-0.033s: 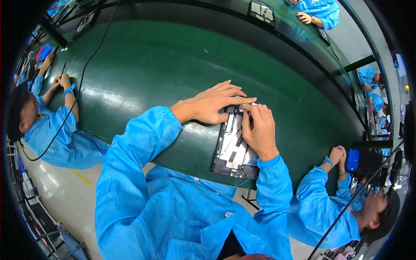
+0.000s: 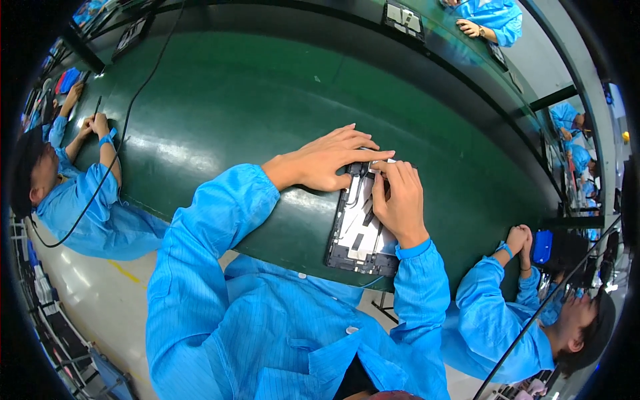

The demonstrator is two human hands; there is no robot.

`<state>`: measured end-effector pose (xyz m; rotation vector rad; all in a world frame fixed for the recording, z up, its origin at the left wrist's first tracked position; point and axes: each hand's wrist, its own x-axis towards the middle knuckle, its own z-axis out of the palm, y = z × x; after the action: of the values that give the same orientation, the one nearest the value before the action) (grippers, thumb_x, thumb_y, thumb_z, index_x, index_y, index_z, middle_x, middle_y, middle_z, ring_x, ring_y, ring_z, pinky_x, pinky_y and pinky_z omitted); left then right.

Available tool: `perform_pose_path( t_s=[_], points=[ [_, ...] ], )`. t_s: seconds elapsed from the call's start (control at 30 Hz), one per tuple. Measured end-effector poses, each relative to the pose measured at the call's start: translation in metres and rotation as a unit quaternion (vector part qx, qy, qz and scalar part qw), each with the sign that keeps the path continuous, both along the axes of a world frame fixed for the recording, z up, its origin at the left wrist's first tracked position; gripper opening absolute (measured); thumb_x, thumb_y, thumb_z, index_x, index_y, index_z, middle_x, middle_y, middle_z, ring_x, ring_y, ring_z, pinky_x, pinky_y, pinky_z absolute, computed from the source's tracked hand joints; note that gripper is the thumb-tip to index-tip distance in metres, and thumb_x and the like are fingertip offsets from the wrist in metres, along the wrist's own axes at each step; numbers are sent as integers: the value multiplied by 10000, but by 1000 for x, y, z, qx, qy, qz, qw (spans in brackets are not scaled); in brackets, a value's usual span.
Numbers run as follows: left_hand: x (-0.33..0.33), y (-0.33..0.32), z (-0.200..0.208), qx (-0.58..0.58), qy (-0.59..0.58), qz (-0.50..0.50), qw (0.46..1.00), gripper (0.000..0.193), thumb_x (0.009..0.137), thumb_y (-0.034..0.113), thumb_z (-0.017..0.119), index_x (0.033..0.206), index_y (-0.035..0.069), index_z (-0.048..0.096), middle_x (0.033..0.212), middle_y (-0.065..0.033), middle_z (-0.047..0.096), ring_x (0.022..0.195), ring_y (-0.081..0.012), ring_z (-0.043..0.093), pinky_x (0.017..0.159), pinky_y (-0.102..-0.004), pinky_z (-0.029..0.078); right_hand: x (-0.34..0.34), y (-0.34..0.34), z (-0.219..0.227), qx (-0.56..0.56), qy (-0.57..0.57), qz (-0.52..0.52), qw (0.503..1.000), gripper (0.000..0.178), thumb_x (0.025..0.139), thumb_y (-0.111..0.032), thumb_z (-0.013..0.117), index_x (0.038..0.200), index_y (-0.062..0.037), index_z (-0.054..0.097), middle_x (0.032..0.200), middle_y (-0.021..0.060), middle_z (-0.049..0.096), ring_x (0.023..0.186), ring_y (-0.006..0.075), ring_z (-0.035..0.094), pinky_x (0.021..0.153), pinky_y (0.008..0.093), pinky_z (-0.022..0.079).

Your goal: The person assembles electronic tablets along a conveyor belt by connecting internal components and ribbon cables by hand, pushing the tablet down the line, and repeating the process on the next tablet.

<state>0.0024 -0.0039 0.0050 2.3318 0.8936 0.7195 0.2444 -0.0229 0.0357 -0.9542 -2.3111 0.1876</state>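
Observation:
An opened tablet [image 2: 353, 230] lies on the green bench near its front edge, pale silver battery panels and black inner frame exposed. Across its far left corner rests my left hand [image 2: 327, 160], fingers stretched out and thumb against the tablet's left side. My right hand [image 2: 403, 203] is over the tablet's upper right part. Its thumb and fingers are pinched together near the far edge, close to my left index fingertip. Whatever sits in that pinch is too small or hidden to make out.
The green bench [image 2: 233, 87] extends left and away from me. A black cable [image 2: 143, 87] hangs across the left side. Co-workers in blue sit at my left [image 2: 93, 200] and right [image 2: 507, 320]. Another opened tablet [image 2: 403, 19] lies on the raised shelf behind the bench.

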Motion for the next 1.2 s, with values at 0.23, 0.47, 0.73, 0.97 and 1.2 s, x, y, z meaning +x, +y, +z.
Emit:
perform_pose_path(
  t_s=[0.23,0.47,0.73,0.97,1.2],
  points=[
    [0,0,0,16,9,8,1000,1065,712,92,646,1746,261,455,1648,-198,539,1605,-443,413,1393,-678,169,2,1,5,9,5,-1,1000,154,891,8,724,1027,-61,737,930,114,653,868,332,632,776,459,486],
    [1,-3,2,11,14,13,1000,1027,748,74,626,1740,282,463,1627,-183,563,1601,-419,424,1403,-655,170,7,4,7,18,10,-12,1000,159,889,15,754,1027,-62,772,913,101,678,844,318,645,768,444,500],
    [0,0,3,1,23,10,1000,1036,751,57,602,1752,274,446,1655,-184,550,1615,-427,413,1409,-642,168,10,6,4,-9,45,-8,999,166,888,23,772,1035,-56,782,935,106,703,856,334,680,769,443,522],
    [2,-2,1,13,3,19,1000,990,786,35,611,1741,252,463,1650,-189,561,1591,-425,446,1400,-640,193,19,10,5,-77,75,-47,993,150,899,17,775,1033,-50,789,922,108,718,804,312,683,728,415,532],
    [2,-3,0,4,-19,29,999,906,833,53,609,1714,240,504,1626,-172,596,1568,-422,471,1403,-623,191,25,17,-2,-69,93,-63,991,135,905,9,771,1028,-44,790,959,112,756,812,320,706,743,414,536]
  ],
)
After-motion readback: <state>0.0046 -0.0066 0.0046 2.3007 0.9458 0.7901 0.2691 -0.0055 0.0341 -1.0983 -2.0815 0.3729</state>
